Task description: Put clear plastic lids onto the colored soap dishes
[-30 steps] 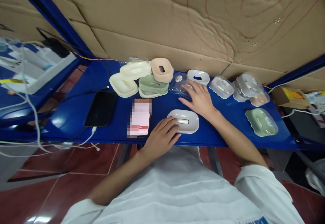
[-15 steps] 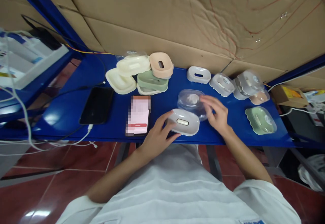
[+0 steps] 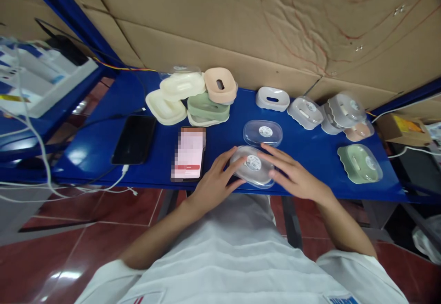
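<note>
A grey soap dish [image 3: 238,162] rests near the front edge of the blue table, a clear lid [image 3: 263,175] with a round white label over it. My left hand [image 3: 216,178] grips the dish's left end, thumb at the near side and fingers at the far side. From the right, my right hand [image 3: 295,175] holds the lid, its fingers spread across the lid's right part. Whether the lid is fully seated I cannot tell. Just behind lies a second clear lid [image 3: 257,132], flat on the table.
To the left are a lit phone [image 3: 189,154] and a dark tablet [image 3: 134,139]. Cream dishes [image 3: 166,107], a green dish [image 3: 208,106] and a peach dish [image 3: 220,85] pile behind. A grey dish [image 3: 273,98] and a lidded green dish [image 3: 360,164] stand to the right.
My right hand has brought a clear lid from behind the grey dish toward me and onto it. The other clear lid stays behind. My left hand keeps its hold on the dish.
</note>
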A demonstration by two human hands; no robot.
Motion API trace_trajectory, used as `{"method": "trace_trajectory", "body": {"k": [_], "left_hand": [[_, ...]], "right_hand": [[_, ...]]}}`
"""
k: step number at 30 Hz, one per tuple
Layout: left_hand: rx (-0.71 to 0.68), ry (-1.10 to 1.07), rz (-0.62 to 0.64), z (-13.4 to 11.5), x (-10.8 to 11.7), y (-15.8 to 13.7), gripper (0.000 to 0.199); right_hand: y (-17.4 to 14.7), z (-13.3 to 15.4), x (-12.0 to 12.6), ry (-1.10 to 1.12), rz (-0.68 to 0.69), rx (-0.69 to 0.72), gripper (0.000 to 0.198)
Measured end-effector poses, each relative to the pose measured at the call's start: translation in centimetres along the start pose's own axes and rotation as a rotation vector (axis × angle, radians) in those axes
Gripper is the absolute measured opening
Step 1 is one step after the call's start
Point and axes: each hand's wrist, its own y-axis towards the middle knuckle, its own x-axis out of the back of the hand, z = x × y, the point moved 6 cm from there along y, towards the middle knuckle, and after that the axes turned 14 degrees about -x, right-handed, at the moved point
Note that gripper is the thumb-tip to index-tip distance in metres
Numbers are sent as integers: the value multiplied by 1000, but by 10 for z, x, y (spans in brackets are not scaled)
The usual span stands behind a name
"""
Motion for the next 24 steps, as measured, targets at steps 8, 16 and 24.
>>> {"method": "trace_trajectory", "body": {"k": [8, 16, 24], "left_hand": [[98, -64, -5, 7, -3, -4, 71], [89, -78, 34, 5, -5, -4, 67], [47, -56, 39, 4, -7, -6, 71]], "right_hand": [[6, 22, -29, -225, -107, 68, 81], [-4, 10, -35, -296, -262, 140, 82], [-16, 11, -47, -283, -358, 118, 96]]}}
